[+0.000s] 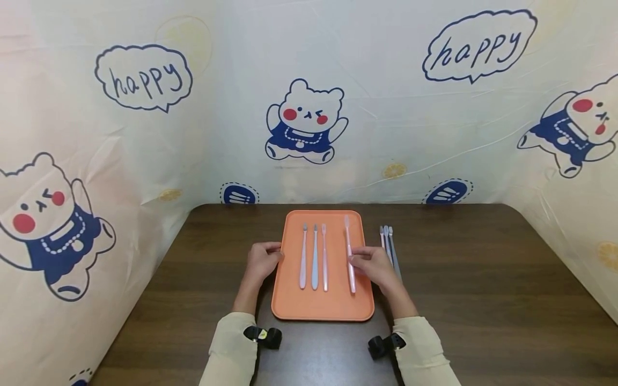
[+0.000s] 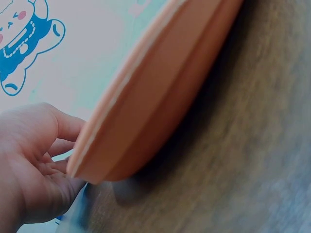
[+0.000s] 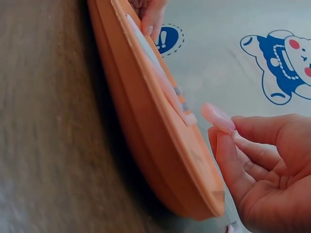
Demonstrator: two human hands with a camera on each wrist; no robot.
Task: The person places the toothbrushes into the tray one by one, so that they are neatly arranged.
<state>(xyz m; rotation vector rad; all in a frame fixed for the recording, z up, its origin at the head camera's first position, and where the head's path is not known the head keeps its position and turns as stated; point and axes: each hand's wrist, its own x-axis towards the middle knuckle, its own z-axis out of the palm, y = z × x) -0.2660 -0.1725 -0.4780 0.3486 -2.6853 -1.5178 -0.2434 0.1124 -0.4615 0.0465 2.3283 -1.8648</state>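
Note:
My left hand (image 1: pixel 262 262) grips the left rim of an orange tray (image 1: pixel 289 308), its fingers at the edge in the left wrist view. Over the tray's right side, my right hand (image 1: pixel 380 268) pinches a pink toothbrush (image 1: pixel 352 281) between thumb and fingers, with its head pointing away from me. The right wrist view shows the handle end of this pink toothbrush (image 3: pixel 218 118) raised above the rim. Side by side on the tray lie a pale lilac toothbrush (image 1: pixel 303 262), a light blue toothbrush (image 1: pixel 315 262) and another pink toothbrush (image 1: pixel 325 262).
Just right of the tray, three more toothbrushes (image 1: pixel 387 241) lie close together on the dark wooden table (image 1: pixel 483 289), partly behind my right hand. A printed cloth (image 1: pixel 386 134) with cartoon bears rises behind the table and along both sides.

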